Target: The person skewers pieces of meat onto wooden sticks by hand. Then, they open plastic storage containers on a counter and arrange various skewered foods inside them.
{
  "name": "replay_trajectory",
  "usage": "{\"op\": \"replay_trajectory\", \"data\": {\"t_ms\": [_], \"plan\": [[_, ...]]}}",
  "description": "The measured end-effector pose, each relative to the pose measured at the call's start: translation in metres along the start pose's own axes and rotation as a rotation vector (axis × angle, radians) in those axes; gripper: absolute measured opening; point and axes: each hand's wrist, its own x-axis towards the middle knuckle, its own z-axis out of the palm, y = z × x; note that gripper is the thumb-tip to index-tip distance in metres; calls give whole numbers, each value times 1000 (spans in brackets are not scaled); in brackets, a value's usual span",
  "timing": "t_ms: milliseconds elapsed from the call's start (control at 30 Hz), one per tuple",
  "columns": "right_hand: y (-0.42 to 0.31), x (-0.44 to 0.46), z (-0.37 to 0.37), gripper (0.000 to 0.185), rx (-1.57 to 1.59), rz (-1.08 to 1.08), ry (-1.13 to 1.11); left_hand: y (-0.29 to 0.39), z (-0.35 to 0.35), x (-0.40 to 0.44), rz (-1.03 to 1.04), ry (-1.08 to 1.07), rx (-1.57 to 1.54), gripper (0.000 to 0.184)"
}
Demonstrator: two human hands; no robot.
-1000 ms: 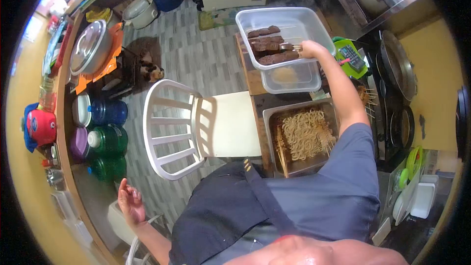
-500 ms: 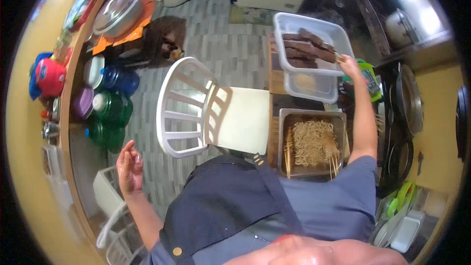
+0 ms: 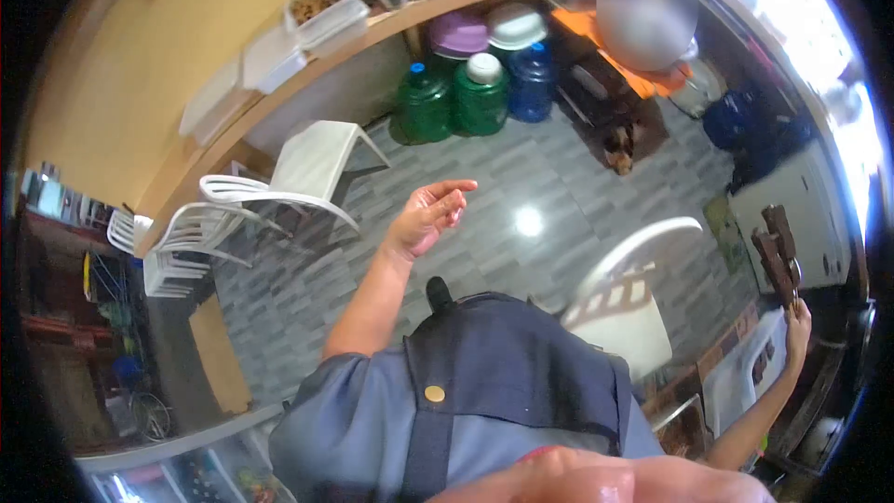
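At the right, my right hand (image 3: 798, 324) is closed around the sticks of several dark brown skewers (image 3: 776, 251), which point upward above a clear plastic container (image 3: 731, 387). More dark pieces lie inside that container. Part of a metal tray (image 3: 683, 424) shows beside it, close to my body. My left hand (image 3: 430, 219) is held out over the grey floor, fingers curled loosely and apart, with nothing in it.
A white chair (image 3: 633, 317) stands between my body and the container. White chairs (image 3: 200, 237) and a white stool (image 3: 317, 158) are at the left. Green jugs (image 3: 424, 104) and a blue jug (image 3: 531, 84) stand under a shelf (image 3: 382, 30). An animal (image 3: 619, 147) lies on the floor.
The view has swung toward the left side of the room. My right hand has lifted the skewers out of the container. My left hand stays raised and empty.
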Motion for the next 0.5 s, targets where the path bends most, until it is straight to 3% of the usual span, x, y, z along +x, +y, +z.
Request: {"op": "replay_trajectory", "data": {"t_ms": [33, 167, 233, 300, 333, 433, 467, 500], "plan": [[-21, 24, 26, 14, 159, -182, -11, 13, -28, -8, 24, 29, 11, 32], [-255, 66, 123, 16, 121, -322, -94, 72, -143, -34, 118, 159, 33, 30], [-340, 112, 175, 22, 210, -543, -179, 114, -182, -43, 154, 230, 44, 31], [-410, 165, 230, 27, 127, -500, -275, 142, -219, -54, 198, 296, 40, 31], [-463, 173, 257, 28, 123, -585, -268, 154, -238, -58, 224, 325, 25, 30], [-632, 163, 323, 27, -33, -604, -264, 176, -286, -57, 284, 399, -8, 30], [-672, 175, 351, 25, -31, -590, -274, 182, -299, -54, 301, 425, -17, 30], [-700, 209, 393, 23, 165, -754, -307, 190, -311, -48, 323, 449, -9, 29]]}}
